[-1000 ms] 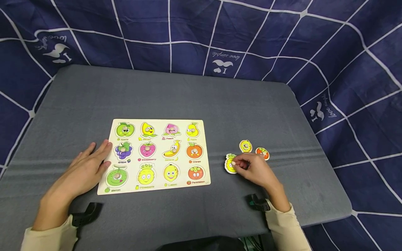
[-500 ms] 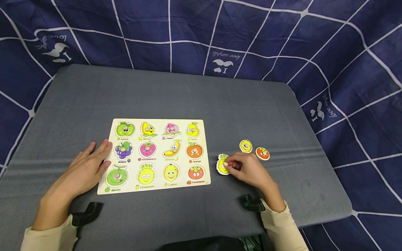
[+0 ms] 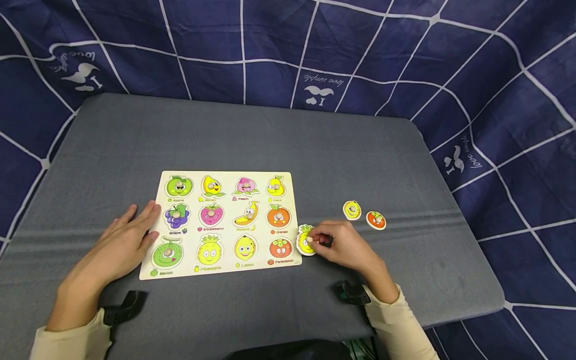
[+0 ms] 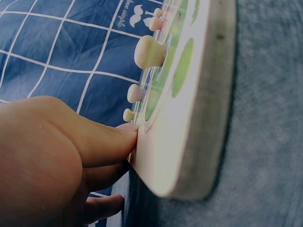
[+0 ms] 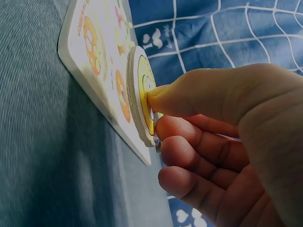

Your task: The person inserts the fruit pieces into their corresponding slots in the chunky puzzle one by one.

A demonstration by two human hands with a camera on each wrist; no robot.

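Observation:
A wooden fruit puzzle board (image 3: 227, 200) lies on the grey table. Its upper two rows and the melon carry knobbed pieces; the pineapple slot (image 3: 209, 252), lemon slot (image 3: 245, 248) and persimmon slot (image 3: 281, 248) show only printed pictures. My left hand (image 3: 119, 245) rests on the board's left edge, fingers extended, thumb touching the rim in the left wrist view. With thumb and fingertips my right hand (image 3: 344, 245) pinches the knob of the pineapple puzzle piece (image 3: 304, 241), held at the board's right edge. The right wrist view shows this piece (image 5: 142, 97) tilted on edge before the board.
A lemon piece (image 3: 352, 210) and a persimmon piece (image 3: 376, 220) lie on the table beyond the right hand. A dark blue checked cloth (image 3: 279, 45) surrounds the table (image 3: 234, 135) at the back and sides.
My right hand has moved left, bringing the pineapple puzzle piece from beside the loose pieces to the board's right edge. The left hand and the board have stayed put.

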